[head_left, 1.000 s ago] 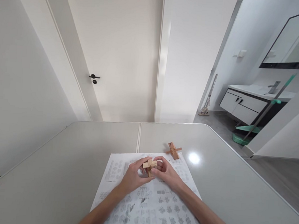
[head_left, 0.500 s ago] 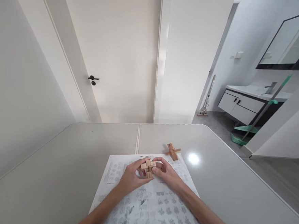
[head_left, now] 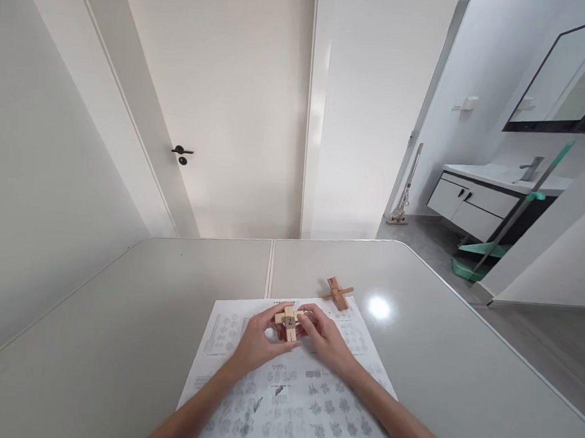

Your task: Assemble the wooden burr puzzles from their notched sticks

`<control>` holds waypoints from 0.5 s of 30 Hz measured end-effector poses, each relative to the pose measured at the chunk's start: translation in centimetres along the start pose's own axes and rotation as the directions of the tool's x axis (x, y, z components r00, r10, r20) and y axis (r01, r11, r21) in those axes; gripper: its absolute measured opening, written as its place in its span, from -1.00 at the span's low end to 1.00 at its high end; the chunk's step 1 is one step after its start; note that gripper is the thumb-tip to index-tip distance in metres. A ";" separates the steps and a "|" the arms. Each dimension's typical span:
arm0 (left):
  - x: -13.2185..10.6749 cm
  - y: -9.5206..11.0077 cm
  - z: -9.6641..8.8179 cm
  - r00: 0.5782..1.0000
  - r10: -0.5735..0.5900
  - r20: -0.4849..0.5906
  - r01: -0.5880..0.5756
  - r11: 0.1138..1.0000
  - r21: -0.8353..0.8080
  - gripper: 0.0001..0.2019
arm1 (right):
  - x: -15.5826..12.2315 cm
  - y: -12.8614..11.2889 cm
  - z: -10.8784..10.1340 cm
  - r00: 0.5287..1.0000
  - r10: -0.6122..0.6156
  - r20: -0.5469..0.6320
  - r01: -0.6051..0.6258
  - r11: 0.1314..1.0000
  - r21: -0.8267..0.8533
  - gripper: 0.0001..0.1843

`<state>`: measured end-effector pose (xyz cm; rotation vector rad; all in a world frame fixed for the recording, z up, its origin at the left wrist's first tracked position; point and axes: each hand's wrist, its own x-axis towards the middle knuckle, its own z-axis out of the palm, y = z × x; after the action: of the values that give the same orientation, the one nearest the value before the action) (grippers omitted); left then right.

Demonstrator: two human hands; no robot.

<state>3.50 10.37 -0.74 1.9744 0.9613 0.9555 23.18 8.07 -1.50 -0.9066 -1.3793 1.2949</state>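
Note:
Between my hands is a pale wooden interlocking puzzle (head_left: 290,323) made of crossed blocks, with a dark mark like a "2" on its near face. My left hand (head_left: 258,340) grips it from the left, thumb under the lower block and fingers over the top. On the other side my right hand (head_left: 325,338) pinches the right-hand block between thumb and fingers. Some fingertips are hidden behind the puzzle. Both hands are just above a printed instruction sheet (head_left: 287,432). A second, browner wooden puzzle (head_left: 338,293) lies at the sheet's top right edge, untouched.
The sheet lies on a light grey table (head_left: 88,338) with a seam down its far half. Beyond the far edge stands a white door (head_left: 230,108). To the right are a washbasin cabinet (head_left: 474,202), a mop (head_left: 407,187) and a green dustpan (head_left: 466,270) on the floor.
The puzzle in my hands has turned, or a block has shifted, so the marked face now shows where a gap was. My hands stay in nearly the same place.

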 end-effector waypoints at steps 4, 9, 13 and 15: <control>0.1 0.2 -0.2 0.997 -0.007 0.081 0.014 0.996 -0.083 -0.35 | -0.1 0.6 -0.3 0.987 -0.154 -0.050 0.136 0.955 -0.264 -0.62; 0.3 0.6 -0.3 0.991 -0.023 0.134 0.045 0.985 -0.168 -0.36 | -0.3 1.3 -0.5 0.975 -0.223 -0.022 0.182 0.847 -0.499 -0.64; 0.2 0.8 -0.4 0.993 0.006 0.118 0.007 0.995 -0.104 -0.37 | -0.2 1.9 -0.3 0.981 -0.191 -0.023 0.150 0.833 -0.533 -0.59; 0.1 0.9 -0.4 0.994 0.021 0.108 -0.015 0.998 -0.057 -0.37 | 0.0 2.0 -0.2 0.987 -0.157 -0.025 0.123 0.854 -0.505 -0.54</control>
<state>3.44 10.20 0.22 1.9693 0.8483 0.8667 23.17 8.38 -3.45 -1.1580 -1.7351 0.7906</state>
